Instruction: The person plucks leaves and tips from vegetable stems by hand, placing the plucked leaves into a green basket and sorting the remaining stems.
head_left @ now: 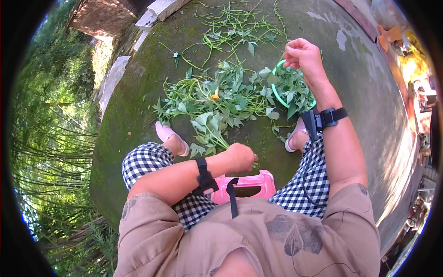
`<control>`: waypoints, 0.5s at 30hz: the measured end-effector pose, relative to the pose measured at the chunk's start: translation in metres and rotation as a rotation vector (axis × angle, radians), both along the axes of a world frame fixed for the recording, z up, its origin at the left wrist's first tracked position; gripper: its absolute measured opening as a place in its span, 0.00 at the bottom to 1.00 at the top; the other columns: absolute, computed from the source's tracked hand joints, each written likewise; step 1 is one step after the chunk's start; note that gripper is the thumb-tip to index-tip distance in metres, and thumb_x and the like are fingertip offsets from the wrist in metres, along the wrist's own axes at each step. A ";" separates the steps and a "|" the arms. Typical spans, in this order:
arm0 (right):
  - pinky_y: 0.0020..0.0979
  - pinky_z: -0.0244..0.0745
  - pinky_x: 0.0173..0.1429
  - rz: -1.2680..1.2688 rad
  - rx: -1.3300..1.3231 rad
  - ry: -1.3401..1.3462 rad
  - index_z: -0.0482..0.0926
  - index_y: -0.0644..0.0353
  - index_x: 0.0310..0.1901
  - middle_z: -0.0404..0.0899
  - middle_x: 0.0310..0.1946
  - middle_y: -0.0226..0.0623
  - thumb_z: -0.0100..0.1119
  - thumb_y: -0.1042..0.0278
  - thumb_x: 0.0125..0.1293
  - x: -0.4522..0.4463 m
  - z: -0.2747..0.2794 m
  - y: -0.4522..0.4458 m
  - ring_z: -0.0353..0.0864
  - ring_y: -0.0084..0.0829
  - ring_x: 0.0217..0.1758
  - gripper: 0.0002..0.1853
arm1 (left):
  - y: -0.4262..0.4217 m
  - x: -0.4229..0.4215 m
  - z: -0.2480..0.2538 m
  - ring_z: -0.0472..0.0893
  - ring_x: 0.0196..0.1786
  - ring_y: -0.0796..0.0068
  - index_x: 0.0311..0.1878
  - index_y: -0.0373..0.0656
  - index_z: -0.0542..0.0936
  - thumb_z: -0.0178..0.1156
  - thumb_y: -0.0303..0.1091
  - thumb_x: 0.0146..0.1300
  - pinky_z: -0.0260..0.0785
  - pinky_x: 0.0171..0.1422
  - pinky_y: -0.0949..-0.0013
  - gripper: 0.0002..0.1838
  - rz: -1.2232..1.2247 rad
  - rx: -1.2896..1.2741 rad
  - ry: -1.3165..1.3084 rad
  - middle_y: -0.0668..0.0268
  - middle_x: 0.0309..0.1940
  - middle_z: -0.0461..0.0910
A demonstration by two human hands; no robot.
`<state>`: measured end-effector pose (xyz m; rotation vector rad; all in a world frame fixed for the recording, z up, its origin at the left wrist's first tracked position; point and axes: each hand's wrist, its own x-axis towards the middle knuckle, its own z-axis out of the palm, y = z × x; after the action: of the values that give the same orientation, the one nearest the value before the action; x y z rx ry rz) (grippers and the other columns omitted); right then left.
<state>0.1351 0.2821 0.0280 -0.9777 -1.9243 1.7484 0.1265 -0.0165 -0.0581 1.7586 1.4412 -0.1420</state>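
A bunch of leafy green stems point(207, 127) is gripped in my left hand point(241, 158), its leaves pointing away from me and cut ends poking out by the thumb side. My right hand point(303, 57) is raised beyond the green-rimmed basket point(274, 94), fingers pinched together; a thin vine stem point(279, 18) trails from the fingertips toward the far side. Leaves fill the basket. Between my feet and the basket lies a heap of leafy vines point(226, 87) with a yellow-orange bloom or leaf point(215, 95) on it.
Bare, tangled stems point(240, 23) lie farther off on the mossy concrete ground point(138, 101). A pink plastic stool point(265, 182) shows beneath me. Pale stone slabs point(114, 78) and greenery edge the left; assorted clutter point(424, 92) lines the right.
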 end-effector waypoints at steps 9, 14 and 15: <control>0.20 0.71 0.24 0.040 -0.049 0.042 0.78 0.60 0.37 0.81 0.24 0.32 0.60 0.71 0.65 0.013 0.022 -0.039 0.79 0.21 0.20 0.04 | -0.018 0.036 0.008 0.84 0.37 0.57 0.35 0.45 0.83 0.63 0.34 0.49 0.78 0.40 0.57 0.10 0.061 0.207 -0.002 0.60 0.33 0.82; 0.20 0.69 0.23 -0.015 -0.136 -0.024 0.77 0.61 0.36 0.80 0.23 0.32 0.59 0.72 0.64 0.055 0.051 -0.088 0.78 0.21 0.19 0.03 | -0.013 0.000 0.057 0.82 0.37 0.53 0.33 0.41 0.82 0.71 0.37 0.44 0.74 0.41 0.55 0.14 0.443 0.283 0.001 0.57 0.30 0.81; 0.20 0.68 0.22 -0.008 -0.156 -0.039 0.77 0.61 0.36 0.80 0.23 0.32 0.59 0.72 0.64 0.068 0.058 -0.099 0.78 0.21 0.19 0.03 | -0.018 -0.015 0.064 0.82 0.32 0.61 0.32 0.40 0.81 0.72 0.35 0.45 0.73 0.39 0.60 0.13 0.538 0.325 -0.178 0.60 0.26 0.80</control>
<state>0.2029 0.1835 0.0864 -1.0791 -1.8269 1.9115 0.1116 -0.0347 0.0056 1.5137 1.8184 0.5438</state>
